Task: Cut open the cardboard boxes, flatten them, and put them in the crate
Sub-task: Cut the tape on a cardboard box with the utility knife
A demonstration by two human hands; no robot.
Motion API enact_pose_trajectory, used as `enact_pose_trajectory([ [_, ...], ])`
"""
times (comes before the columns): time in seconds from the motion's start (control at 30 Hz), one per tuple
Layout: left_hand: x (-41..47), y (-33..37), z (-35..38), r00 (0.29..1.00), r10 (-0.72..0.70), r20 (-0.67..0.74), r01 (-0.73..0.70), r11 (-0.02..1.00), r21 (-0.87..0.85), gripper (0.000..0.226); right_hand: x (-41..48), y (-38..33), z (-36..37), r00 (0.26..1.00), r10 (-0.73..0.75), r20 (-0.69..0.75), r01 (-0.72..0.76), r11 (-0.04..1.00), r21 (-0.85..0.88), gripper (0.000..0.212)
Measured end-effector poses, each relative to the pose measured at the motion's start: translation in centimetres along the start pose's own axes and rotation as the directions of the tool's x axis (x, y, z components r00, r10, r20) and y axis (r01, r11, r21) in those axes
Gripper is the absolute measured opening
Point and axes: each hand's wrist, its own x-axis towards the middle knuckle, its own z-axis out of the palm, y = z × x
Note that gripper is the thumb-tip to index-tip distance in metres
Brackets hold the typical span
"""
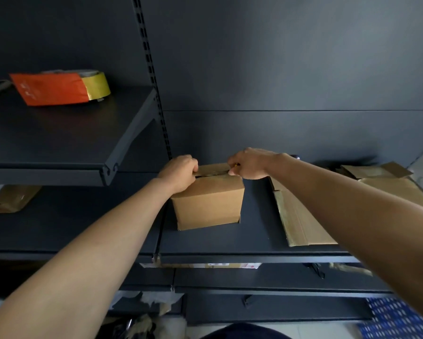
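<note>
Head view: left hand (179, 172) grips unlabelled cardboard box (209, 204); right hand (248, 165) clasps a mostly hidden tool.

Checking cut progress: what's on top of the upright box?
Both hands: left hand grips the box at its top left edge, right hand at the taped seam. Any tool is mostly hidden in the fist; the box's inside isn't visible.

Orange tape dispenser (56, 88) with a yellow tape roll (96, 85) sits near the back of my upper left shelf (58, 143). Slotted upright (151, 77) runs along that shelf's right edge. Dark back panel (291, 69) behind.
</note>
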Motion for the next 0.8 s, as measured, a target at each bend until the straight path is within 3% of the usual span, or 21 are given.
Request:
enact_pose_trajectory([
  [0.1,-0.1,-0.2,-0.1,1.000,0.013,-0.014,-0.013,1.000,-0.003,0.020,0.3,-1.1,-0.6,0.999,-0.038,0.001,0.038,0.992,-0.122,0.017],
  [0.27,-0.2,0.0,0.0,0.999,0.048,-0.020,-0.048,0.998,0.032,0.015,1.1,-1.8,-1.9,0.997,0.064,0.042,-0.047,0.947,-0.319,0.036],
  [0.37,-0.3,0.4,-0.2,0.998,0.062,-0.007,-0.061,0.997,0.053,0.016,0.9,-0.4,-2.6,0.988,0.153,0.031,-0.133,0.926,-0.353,0.040],
  [0.47,-0.7,1.2,-0.3,0.997,0.074,-0.029,-0.071,0.992,0.104,0.016,0.5,0.4,-2.3,0.983,0.181,0.039,-0.162,0.943,-0.289,0.034],
  [0.63,-1.3,2.4,-0.4,0.998,0.017,-0.065,-0.008,0.991,0.136,0.032,-0.6,2.5,-1.3,0.976,0.210,0.064,-0.217,0.969,0.122,0.028],
  [0.7,-1.1,2.6,-0.4,0.998,-0.013,-0.056,0.020,0.991,0.135,0.030,-1.1,3.2,-0.6,0.977,0.211,0.041,-0.214,0.970,0.114,0.028],
  [0.8,-1.1,3.4,-0.5,0.998,-0.058,-0.003,0.058,0.990,0.131,0.016,-1.1,3.0,0.6,0.988,0.154,0.030,-0.151,0.986,-0.073,0.028],
])
